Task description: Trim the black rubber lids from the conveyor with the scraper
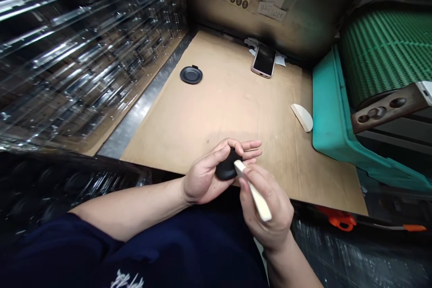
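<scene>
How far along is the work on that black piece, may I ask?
Seemingly done: a dark disc lies aside on the cardboard sheet. In hand: the left hand holds a black round piece, the right hand pressing a cream strip to it. Perhaps left: a white half-round piece, untouched.

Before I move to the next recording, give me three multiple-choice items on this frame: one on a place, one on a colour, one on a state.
1. Where does the phone lie? A in a hand; B on the cardboard sheet; C on the floor.
2. What colour is the curved piece? A white; B orange; C green.
3. What is the left hand doing? A lying flat; B holding the phone; C cradling a black rounded object.

B: the phone sits on the sheet by the back wall.
A: it shows white against the cardboard.
C: its fingers curl round the object, while the right hand holds a cream stick against it.
</scene>
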`<action>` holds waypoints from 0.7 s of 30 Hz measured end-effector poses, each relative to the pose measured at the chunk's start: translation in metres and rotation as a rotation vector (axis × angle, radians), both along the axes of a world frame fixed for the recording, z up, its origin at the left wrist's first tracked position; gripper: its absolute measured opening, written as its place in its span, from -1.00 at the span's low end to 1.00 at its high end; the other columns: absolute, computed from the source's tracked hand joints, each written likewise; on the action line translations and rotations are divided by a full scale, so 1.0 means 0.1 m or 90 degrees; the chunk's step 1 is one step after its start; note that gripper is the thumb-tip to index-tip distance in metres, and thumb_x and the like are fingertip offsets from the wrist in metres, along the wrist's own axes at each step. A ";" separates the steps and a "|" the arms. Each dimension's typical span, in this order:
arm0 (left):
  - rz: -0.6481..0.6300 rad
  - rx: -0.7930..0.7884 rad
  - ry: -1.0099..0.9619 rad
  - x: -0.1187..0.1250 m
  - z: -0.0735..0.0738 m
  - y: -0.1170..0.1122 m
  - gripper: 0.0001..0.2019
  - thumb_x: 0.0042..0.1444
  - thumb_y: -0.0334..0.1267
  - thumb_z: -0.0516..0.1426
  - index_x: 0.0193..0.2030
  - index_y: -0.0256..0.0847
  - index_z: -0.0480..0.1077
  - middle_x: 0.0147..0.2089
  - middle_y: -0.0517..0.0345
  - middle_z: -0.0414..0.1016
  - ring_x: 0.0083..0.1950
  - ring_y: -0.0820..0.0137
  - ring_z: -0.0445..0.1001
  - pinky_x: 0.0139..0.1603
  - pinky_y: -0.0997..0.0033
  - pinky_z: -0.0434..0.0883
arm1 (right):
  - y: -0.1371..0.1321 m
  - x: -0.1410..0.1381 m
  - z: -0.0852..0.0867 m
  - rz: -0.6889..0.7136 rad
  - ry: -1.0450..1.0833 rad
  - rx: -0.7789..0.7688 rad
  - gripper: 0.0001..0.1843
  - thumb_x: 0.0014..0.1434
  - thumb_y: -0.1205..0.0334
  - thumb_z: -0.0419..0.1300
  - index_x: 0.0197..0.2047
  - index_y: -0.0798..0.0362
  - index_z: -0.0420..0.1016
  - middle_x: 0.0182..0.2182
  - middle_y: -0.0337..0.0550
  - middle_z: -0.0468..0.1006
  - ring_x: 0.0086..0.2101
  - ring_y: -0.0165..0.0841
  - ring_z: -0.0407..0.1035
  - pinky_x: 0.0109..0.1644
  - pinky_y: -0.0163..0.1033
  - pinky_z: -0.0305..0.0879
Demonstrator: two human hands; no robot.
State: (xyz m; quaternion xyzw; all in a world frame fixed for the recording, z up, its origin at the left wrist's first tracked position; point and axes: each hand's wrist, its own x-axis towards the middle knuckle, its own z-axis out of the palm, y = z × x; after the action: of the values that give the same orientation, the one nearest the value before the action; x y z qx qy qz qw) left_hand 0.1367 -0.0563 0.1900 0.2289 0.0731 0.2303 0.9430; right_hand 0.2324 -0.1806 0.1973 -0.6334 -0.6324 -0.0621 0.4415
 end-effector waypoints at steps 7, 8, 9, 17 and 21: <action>0.044 0.000 0.028 -0.01 -0.01 -0.02 -0.69 0.45 -0.18 -0.09 -0.17 -0.26 0.41 0.36 -0.20 0.38 0.50 0.07 0.19 0.53 -0.06 -0.02 | 0.00 -0.15 -0.08 0.031 0.024 0.012 -0.48 0.24 0.48 0.25 0.26 0.15 0.40 0.05 0.13 0.59 0.00 -0.19 0.57 -0.02 -0.14 0.64; 0.040 -0.002 0.021 -0.01 -0.01 -0.02 -0.69 0.44 -0.19 -0.08 -0.16 -0.26 0.41 0.35 -0.20 0.38 0.49 0.06 0.20 0.53 -0.06 -0.02 | 0.00 -0.14 -0.09 0.002 0.017 0.021 -0.48 0.22 0.50 0.26 0.24 0.14 0.42 0.03 0.11 0.61 -0.02 -0.20 0.58 -0.02 -0.13 0.64; 0.035 -0.004 0.011 -0.01 -0.01 -0.02 -0.70 0.44 -0.19 -0.07 -0.15 -0.26 0.42 0.35 -0.21 0.39 0.49 0.06 0.21 0.53 -0.07 -0.01 | 0.00 -0.13 -0.09 -0.027 0.007 0.027 -0.48 0.20 0.52 0.27 0.23 0.12 0.43 0.01 0.10 0.61 -0.04 -0.20 0.59 -0.03 -0.12 0.64; -0.011 -0.019 0.011 0.00 -0.02 0.00 -0.61 0.46 -0.19 -0.13 0.00 -0.29 0.48 0.41 -0.19 0.32 0.48 0.06 0.22 0.51 -0.03 0.04 | -0.06 -0.05 -0.05 0.032 0.012 0.000 -0.47 0.23 0.51 0.25 0.26 0.10 0.41 0.04 0.08 0.63 -0.05 -0.22 0.60 -0.09 -0.13 0.64; -0.090 -0.030 0.040 -0.02 -0.04 0.03 -0.61 0.43 -0.17 -0.06 0.17 -0.28 0.47 0.42 -0.18 0.31 0.49 0.01 0.19 0.42 -0.04 0.20 | -0.01 0.15 -0.02 -0.011 0.043 0.008 -0.45 0.19 0.59 0.26 0.21 0.06 0.48 0.03 0.04 0.63 -0.03 -0.18 0.57 -0.03 -0.05 0.58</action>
State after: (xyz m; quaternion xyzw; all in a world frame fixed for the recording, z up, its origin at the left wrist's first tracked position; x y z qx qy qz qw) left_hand 0.1350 -0.0537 0.1861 0.2182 0.0916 0.1538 0.9594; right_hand 0.2477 -0.1816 0.1955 -0.6378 -0.6112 -0.0490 0.4661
